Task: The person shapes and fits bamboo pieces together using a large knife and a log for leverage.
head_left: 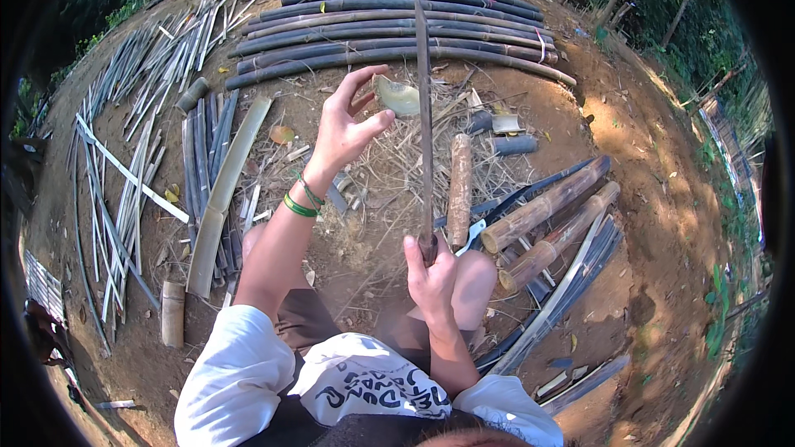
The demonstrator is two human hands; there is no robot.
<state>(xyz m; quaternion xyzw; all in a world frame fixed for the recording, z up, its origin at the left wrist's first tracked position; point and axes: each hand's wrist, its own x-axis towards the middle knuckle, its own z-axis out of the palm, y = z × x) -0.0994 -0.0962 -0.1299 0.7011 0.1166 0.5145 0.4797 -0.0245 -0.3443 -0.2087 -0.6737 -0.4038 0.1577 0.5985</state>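
Note:
My left hand [352,120], with green bands on its wrist, is raised in front of me. Its thumb and fingers pinch the left end of a short, curved bamboo piece [402,99], pale on the side I see. Wrapped round the handle of a machete [426,124] is my right hand [434,277], close above my right knee. The long dark blade points up and away from me, just right of the bamboo piece; whether the two touch I cannot tell. Below both hands lies ground strewn with shavings [373,215].
Long dark bamboo poles [397,25] lie in rows at the far side. Thin split strips [124,199] and a split half culm [224,199] spread to the left. Thick bamboo lengths [546,207] rest at the right, near a short upright-looking piece [460,190].

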